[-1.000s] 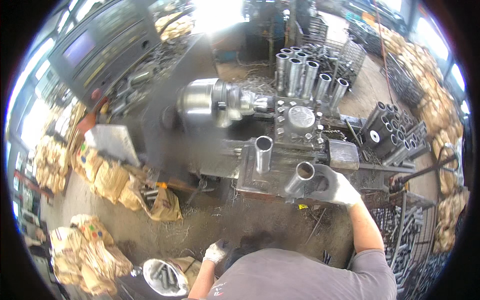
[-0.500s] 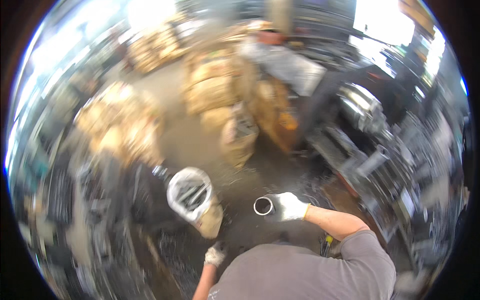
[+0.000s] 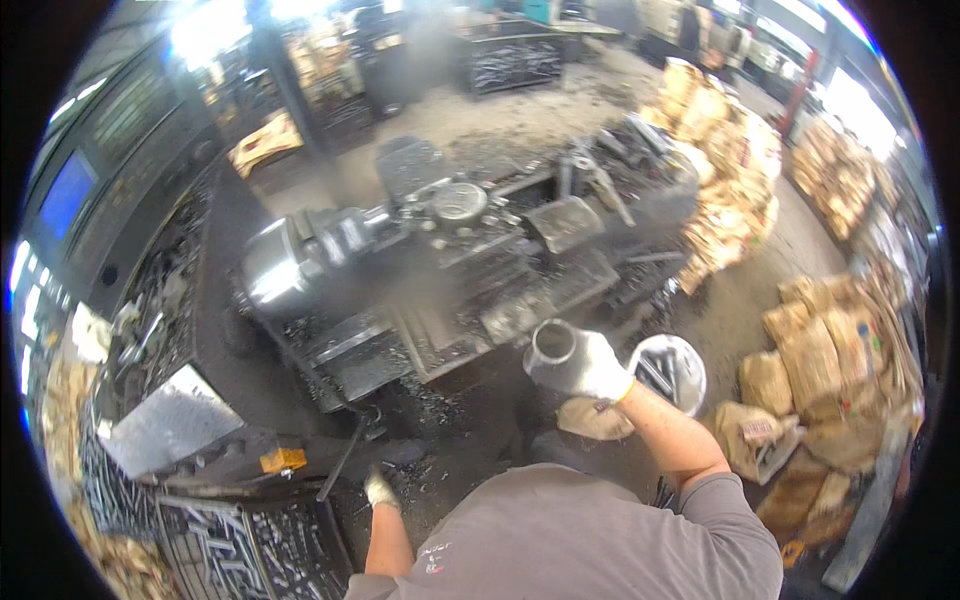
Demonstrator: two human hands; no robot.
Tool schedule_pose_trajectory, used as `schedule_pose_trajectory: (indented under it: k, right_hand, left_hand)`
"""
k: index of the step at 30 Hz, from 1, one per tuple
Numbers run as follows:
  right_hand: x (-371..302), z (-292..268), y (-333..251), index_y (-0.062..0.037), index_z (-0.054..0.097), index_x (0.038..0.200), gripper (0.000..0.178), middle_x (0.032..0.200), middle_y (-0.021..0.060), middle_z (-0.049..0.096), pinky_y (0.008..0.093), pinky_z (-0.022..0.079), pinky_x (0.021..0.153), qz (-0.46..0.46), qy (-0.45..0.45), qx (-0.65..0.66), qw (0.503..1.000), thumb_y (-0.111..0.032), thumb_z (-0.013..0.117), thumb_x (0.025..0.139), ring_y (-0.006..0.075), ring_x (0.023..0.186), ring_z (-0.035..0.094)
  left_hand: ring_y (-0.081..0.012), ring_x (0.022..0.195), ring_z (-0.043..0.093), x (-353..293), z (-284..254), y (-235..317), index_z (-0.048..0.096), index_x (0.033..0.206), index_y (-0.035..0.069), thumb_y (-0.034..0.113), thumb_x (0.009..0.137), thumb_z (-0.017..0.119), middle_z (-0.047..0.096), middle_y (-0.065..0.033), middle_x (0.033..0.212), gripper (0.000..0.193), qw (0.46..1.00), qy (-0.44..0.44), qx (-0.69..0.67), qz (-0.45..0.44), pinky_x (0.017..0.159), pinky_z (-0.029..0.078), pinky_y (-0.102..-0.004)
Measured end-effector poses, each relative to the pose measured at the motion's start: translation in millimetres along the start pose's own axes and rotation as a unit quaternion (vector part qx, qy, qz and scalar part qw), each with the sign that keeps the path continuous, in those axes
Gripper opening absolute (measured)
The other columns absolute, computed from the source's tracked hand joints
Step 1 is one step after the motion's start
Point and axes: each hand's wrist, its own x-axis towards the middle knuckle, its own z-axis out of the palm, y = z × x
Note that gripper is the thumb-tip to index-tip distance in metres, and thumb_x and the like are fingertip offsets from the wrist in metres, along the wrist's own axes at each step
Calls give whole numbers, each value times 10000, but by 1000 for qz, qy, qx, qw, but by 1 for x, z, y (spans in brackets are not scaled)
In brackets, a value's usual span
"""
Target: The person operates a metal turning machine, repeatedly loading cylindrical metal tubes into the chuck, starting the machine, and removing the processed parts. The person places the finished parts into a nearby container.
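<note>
In my right hand (image 3: 600, 370), which wears a whitish glove, is a short metal tube (image 3: 552, 345) with its round open end tilted up toward me. My fingers are wrapped round its side, in front of the near edge of a lathe (image 3: 458, 203). My left hand (image 3: 380, 490), also gloved, hangs low at my left side over the dark floor. Its fingers are too hidden to read. Just beyond my right forearm stands a sack with a white lining (image 3: 697, 362), holding several metal pieces.
The lathe's shiny chuck (image 3: 280, 265) is at the left end of its bed. A metal sheet (image 3: 170, 425) slants at the left. Long metal bars and cut pieces lie in a rack (image 3: 245, 550) at lower left. Filled sacks (image 3: 825, 350) are piled at the right.
My view has swung left, so the lathe now lies in front and the lined sack has shifted to my right. The tube stays in my right hand.
</note>
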Motion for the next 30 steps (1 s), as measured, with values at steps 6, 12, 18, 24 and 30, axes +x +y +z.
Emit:
schedule_pose_trajectory:
  k: [6,12,18,24,30]
  right_hand:
    - [119,26,54,-103,761,1128,447,935,187,791,451,628,750,-58,-90,-5,994,-382,902,808,393,889,785]
    - [152,-11,75,-102,796,1140,396,994,152,810,429,637,811,-101,-258,-28,960,-309,916,824,326,943,801]
    - [275,-102,65,-25,804,1046,263,926,100,802,354,628,804,-96,-299,48,948,-65,855,791,196,849,777]
    - [452,-5,21,-59,737,1349,517,1310,158,769,385,602,990,-240,-275,67,929,-257,842,883,268,1118,769]
    - [508,157,37,-26,837,894,305,920,218,802,475,593,776,-341,-490,-383,705,-276,776,731,376,839,767]
  left_hand:
    - [-455,1270,666,-108,-29,97,605,1486,21,457,1126,540,647,-253,1464,569,838,519,113,123,1087,539,-505]
    - [-488,1167,682,-86,-27,148,678,1328,10,315,1079,610,690,-271,1308,399,760,485,282,328,1000,551,-546]
    - [-210,845,669,-33,-111,121,692,1294,109,408,1101,610,729,-37,1028,366,916,123,-315,217,744,525,-404]
    - [-251,1064,711,-69,71,111,630,1428,41,305,1039,721,729,-117,1184,480,928,270,-109,232,939,576,-391]
    - [-492,1452,507,-114,244,343,406,1585,-45,234,780,877,541,-317,1521,974,646,211,420,602,1265,328,-645]
